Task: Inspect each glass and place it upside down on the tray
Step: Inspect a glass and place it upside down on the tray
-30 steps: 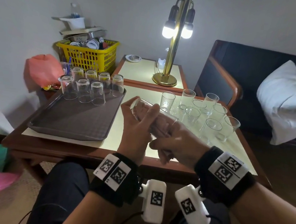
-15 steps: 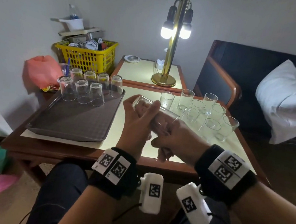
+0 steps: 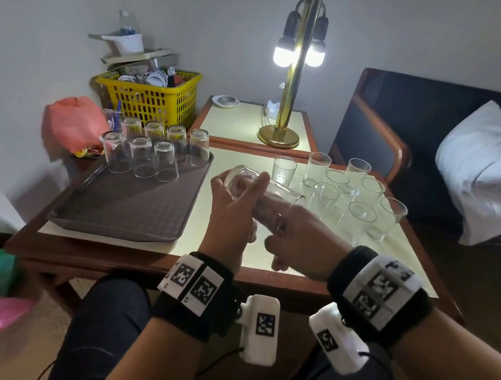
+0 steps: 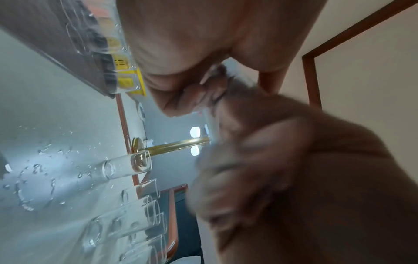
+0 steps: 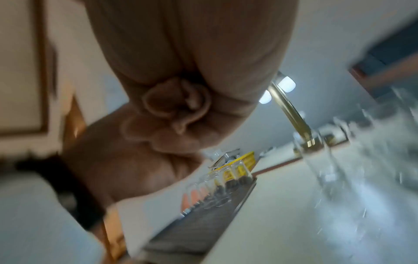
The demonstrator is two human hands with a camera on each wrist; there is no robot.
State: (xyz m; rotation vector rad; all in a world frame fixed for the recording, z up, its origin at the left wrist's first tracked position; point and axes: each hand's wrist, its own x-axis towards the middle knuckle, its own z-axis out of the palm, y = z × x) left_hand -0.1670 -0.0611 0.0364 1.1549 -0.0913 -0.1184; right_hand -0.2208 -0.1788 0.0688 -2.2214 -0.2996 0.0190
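A clear glass lies tilted on its side in the air above the table's middle, base up-left, mouth to the right. My left hand grips its base end with thumb on top. My right hand holds the mouth end, fingers curled round it. The dark brown tray lies at the left, with several glasses standing upside down along its far edge. Several upright glasses stand on the table at the right. Both wrist views are blurred and show mostly palm and curled fingers.
A brass lamp with two lit bulbs stands on a side table behind. A yellow basket and a red bag sit at the back left. A dark sofa with a white pillow is at the right. Water drops lie on the tabletop.
The glass has stayed between both hands over the table's middle, tilting only slightly. The hands have barely shifted.
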